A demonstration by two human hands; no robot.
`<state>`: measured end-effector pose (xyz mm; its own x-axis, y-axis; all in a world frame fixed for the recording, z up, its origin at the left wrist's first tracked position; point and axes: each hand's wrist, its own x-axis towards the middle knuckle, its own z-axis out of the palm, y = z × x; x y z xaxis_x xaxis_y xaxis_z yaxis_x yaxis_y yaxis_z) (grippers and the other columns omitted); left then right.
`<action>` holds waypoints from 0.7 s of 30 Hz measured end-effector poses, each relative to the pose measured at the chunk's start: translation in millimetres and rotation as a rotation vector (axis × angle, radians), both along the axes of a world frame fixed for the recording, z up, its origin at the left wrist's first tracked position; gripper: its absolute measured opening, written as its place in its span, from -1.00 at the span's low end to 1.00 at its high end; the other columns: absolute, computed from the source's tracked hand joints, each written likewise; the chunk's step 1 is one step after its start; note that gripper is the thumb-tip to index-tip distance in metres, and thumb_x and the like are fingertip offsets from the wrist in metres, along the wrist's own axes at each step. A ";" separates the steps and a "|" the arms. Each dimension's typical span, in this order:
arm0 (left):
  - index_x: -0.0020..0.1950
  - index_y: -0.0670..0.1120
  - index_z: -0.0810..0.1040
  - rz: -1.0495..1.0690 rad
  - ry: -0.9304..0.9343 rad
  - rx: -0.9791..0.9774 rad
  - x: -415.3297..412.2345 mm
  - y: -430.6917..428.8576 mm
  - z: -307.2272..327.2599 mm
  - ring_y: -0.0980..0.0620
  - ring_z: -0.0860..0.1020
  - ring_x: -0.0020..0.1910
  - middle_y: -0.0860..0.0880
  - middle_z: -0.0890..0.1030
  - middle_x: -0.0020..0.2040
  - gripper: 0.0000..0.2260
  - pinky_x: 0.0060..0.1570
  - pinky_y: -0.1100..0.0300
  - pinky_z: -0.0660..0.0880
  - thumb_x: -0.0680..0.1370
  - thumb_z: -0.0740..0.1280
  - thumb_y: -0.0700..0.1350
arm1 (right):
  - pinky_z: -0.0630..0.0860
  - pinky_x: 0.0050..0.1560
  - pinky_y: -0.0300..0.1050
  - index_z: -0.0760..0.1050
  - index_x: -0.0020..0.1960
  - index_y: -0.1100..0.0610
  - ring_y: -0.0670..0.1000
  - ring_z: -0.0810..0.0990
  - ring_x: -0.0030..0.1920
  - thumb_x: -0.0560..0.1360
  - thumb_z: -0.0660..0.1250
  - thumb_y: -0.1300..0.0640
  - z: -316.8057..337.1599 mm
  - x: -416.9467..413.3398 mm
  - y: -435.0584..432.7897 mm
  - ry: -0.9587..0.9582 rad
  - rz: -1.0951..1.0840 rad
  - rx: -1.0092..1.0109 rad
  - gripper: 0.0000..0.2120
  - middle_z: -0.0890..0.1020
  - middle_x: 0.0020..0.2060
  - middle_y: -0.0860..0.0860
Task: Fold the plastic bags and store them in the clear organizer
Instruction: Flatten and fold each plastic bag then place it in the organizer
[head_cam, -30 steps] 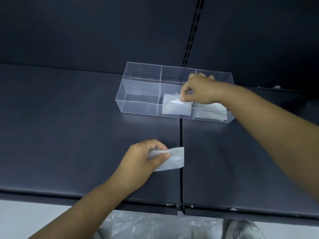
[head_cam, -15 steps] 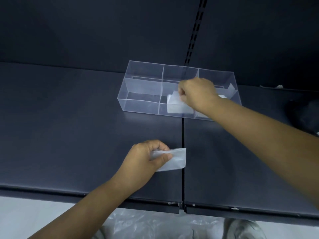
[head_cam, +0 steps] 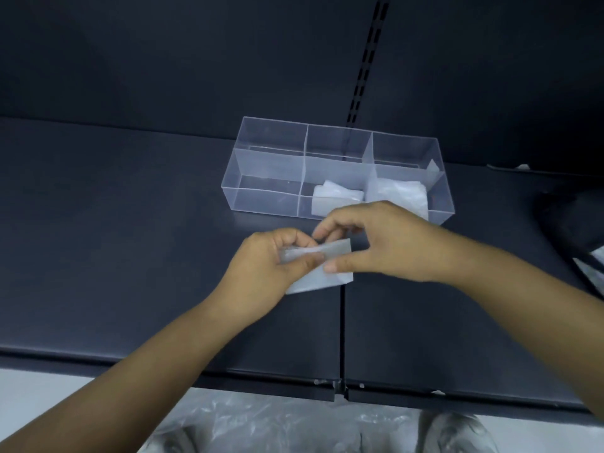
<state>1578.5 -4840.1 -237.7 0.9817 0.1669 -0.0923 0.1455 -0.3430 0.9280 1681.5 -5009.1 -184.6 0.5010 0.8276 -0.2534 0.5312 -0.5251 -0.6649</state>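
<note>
Both hands pinched the folded bag [head_cam: 322, 268] near the clear organizer [head_cam: 271, 165]: left hand [head_cam: 271, 261] anchoring, right hand [head_cam: 376, 243] best creasing flat before storing it.

Organizer [head_cam: 268, 165] clear; folded bags [head_cam: 336, 197] translucent white; shelf [head_cam: 114, 240] dark navy.

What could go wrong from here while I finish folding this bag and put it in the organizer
1. The folded bag is pinched only at its edges by your left hand and right hand; slick plastic may spring open when one lets go.
2. The clear organizer looks light and sits loose on the shelf, so pushing a bag in could slide it back.
3. The bags already stored look puffy and might lift out.
</note>
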 end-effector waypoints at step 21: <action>-0.11 -0.01 0.65 -0.036 -0.081 0.486 -37.5 -5.2 -47.9 0.17 0.50 -0.16 0.18 0.56 -0.18 -0.89 -0.04 0.30 0.42 0.46 0.46 -0.22 | 0.22 0.09 -0.02 0.64 -0.07 0.05 0.09 0.45 0.06 0.46 0.39 0.01 -47.0 94.2 36.5 -0.845 -0.249 -0.383 -0.87 0.54 -0.04 0.03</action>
